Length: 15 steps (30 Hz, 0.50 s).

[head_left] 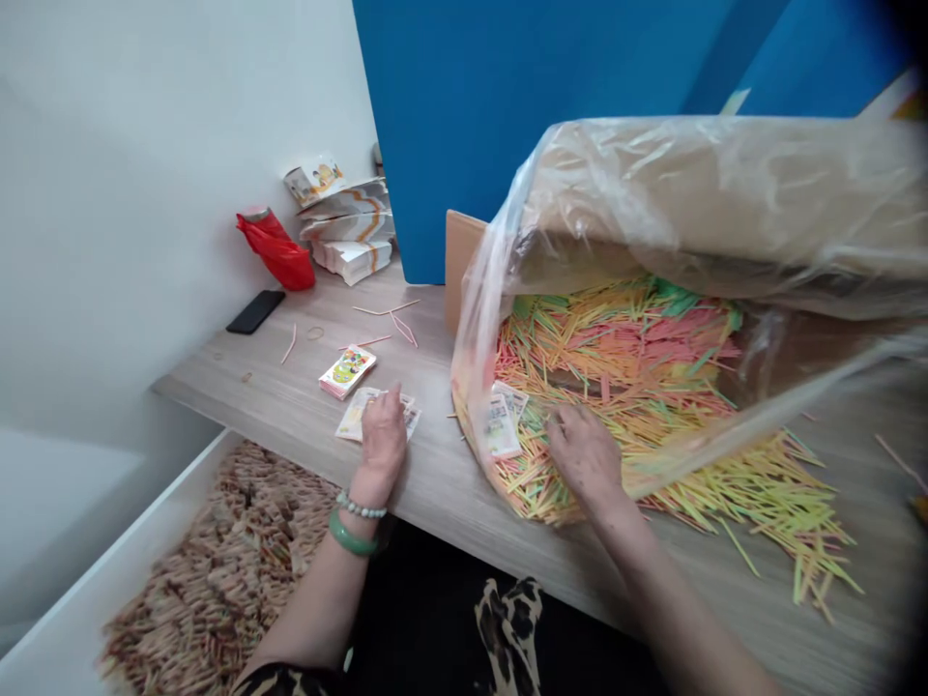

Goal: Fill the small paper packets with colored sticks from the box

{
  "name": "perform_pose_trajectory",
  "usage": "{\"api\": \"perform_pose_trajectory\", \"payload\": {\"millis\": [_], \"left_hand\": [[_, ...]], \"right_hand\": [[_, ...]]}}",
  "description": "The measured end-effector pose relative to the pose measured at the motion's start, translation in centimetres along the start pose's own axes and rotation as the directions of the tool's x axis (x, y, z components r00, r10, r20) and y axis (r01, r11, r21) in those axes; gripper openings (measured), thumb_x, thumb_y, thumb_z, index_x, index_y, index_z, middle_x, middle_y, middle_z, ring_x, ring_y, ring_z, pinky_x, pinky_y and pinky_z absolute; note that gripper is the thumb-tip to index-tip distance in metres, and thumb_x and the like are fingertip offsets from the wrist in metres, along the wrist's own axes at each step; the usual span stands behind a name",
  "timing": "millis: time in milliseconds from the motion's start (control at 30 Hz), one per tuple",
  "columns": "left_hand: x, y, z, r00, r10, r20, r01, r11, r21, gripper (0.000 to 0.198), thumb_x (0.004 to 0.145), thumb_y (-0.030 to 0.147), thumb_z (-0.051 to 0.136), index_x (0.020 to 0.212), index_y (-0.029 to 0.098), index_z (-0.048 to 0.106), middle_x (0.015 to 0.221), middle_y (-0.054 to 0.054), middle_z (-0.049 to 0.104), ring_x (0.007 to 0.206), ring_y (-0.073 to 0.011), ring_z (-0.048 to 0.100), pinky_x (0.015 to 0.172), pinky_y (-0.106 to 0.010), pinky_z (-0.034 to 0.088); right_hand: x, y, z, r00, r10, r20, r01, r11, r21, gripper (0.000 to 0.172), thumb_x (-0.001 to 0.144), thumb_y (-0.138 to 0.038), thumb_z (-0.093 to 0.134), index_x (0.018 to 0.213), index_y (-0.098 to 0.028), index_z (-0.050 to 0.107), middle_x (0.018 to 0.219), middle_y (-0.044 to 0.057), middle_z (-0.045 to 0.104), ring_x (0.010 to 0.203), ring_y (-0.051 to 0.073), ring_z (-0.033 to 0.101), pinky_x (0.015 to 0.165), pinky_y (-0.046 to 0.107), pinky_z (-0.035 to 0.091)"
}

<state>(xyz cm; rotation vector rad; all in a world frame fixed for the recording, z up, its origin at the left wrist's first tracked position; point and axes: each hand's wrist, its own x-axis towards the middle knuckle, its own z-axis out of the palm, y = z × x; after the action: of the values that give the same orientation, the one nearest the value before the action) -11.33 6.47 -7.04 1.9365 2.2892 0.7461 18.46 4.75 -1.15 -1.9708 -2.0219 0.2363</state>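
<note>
My left hand (381, 437) rests on a small printed paper packet (354, 416) on the wooden table (290, 406), fingers curled down onto it. My right hand (584, 454) reaches into a heap of coloured thin sticks (623, 358) inside a clear plastic bag (696, 203), fingers bent among the sticks. Two more printed packets (502, 420) lie on the sticks by the bag's mouth, left of my right hand. A small stack of printed packets (348, 370) sits just beyond my left hand.
More coloured sticks (783, 503) spill onto the table at the right. A black phone (255, 311), a red bag (279, 253) and stacked paper packs (349, 230) stand at the back left. A white bin of filled packets (217, 570) sits below the table edge. A blue panel (507, 106) stands behind.
</note>
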Motion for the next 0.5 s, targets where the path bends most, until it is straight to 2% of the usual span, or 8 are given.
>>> {"api": "perform_pose_trajectory", "payload": {"millis": [67, 133, 200, 267, 400, 500], "left_hand": [[0.3, -0.1, -0.3, 0.998, -0.048, -0.046, 0.052, 0.995, 0.089, 0.046, 0.094, 0.017, 0.047, 0.137, 0.006, 0.058, 0.108, -0.023, 0.069, 0.101, -0.0342, 0.063, 0.090, -0.049, 0.049], [0.1, 0.3, -1.0, 0.988, -0.067, -0.142, 0.079, 0.993, 0.083, 0.044, 0.094, 0.022, 0.049, 0.134, 0.007, 0.060, 0.113, -0.023, 0.067, 0.105, -0.0351, 0.062, 0.092, -0.050, 0.049], [-0.5, 1.1, -1.8, 0.972, -0.032, -0.232, 0.032, 0.999, -0.004, 0.040, 0.095, 0.026, 0.050, 0.128, 0.009, 0.065, 0.114, -0.021, 0.066, 0.108, -0.0334, 0.061, 0.095, -0.048, 0.049], [-1.5, 2.4, -2.5, 0.958, 0.028, -0.285, -0.068, 0.989, -0.132, 0.035, 0.096, 0.030, 0.050, 0.120, 0.013, 0.069, 0.111, -0.017, 0.066, 0.106, -0.0302, 0.062, 0.095, -0.045, 0.050], [-4.0, 6.5, -3.4, 0.949, 0.144, -0.280, -0.249, 0.886, -0.390, 0.022, 0.094, 0.028, 0.056, 0.105, 0.021, 0.074, 0.103, -0.009, 0.068, 0.098, -0.0232, 0.065, 0.091, -0.037, 0.053], [-5.2, 9.6, -3.7, 0.954, 0.214, -0.210, -0.296, 0.778, -0.554, 0.019, 0.093, 0.024, 0.057, 0.099, 0.023, 0.076, 0.098, -0.007, 0.070, 0.093, -0.0209, 0.067, 0.086, -0.033, 0.054]], "right_hand": [[0.3, -1.4, -0.1, 0.993, 0.004, 0.116, 0.008, 0.995, -0.098, 0.037, 0.097, -0.026, 0.036, 0.094, -0.018, 0.072, 0.101, 0.013, 0.073, 0.100, 0.026, 0.065, 0.085, 0.036, 0.047], [0.4, -3.2, 0.3, 0.977, 0.009, 0.212, 0.025, 0.987, -0.158, 0.038, 0.098, -0.034, 0.040, 0.095, -0.016, 0.073, 0.101, 0.015, 0.073, 0.097, 0.028, 0.067, 0.082, 0.036, 0.047], [0.5, -4.7, 1.0, 0.974, 0.032, 0.223, 0.014, 0.979, -0.202, 0.040, 0.095, -0.043, 0.048, 0.104, -0.012, 0.072, 0.107, 0.018, 0.072, 0.101, 0.030, 0.066, 0.084, 0.037, 0.047], [0.7, -5.3, 1.6, 0.974, 0.063, 0.217, -0.018, 0.978, -0.206, 0.042, 0.091, -0.044, 0.055, 0.110, -0.010, 0.070, 0.111, 0.020, 0.071, 0.104, 0.031, 0.066, 0.087, 0.038, 0.046], [1.2, -4.5, 1.7, 0.964, 0.049, 0.262, -0.034, 0.997, -0.063, 0.028, 0.091, -0.027, 0.051, 0.106, -0.016, 0.071, 0.109, 0.014, 0.074, 0.100, 0.026, 0.068, 0.082, 0.034, 0.045], [1.3, -3.3, 1.4, 0.974, 0.015, 0.226, -0.028, 0.998, 0.050, 0.028, 0.093, -0.023, 0.045, 0.103, -0.021, 0.072, 0.104, 0.010, 0.075, 0.094, 0.023, 0.067, 0.078, 0.031, 0.043]]}}
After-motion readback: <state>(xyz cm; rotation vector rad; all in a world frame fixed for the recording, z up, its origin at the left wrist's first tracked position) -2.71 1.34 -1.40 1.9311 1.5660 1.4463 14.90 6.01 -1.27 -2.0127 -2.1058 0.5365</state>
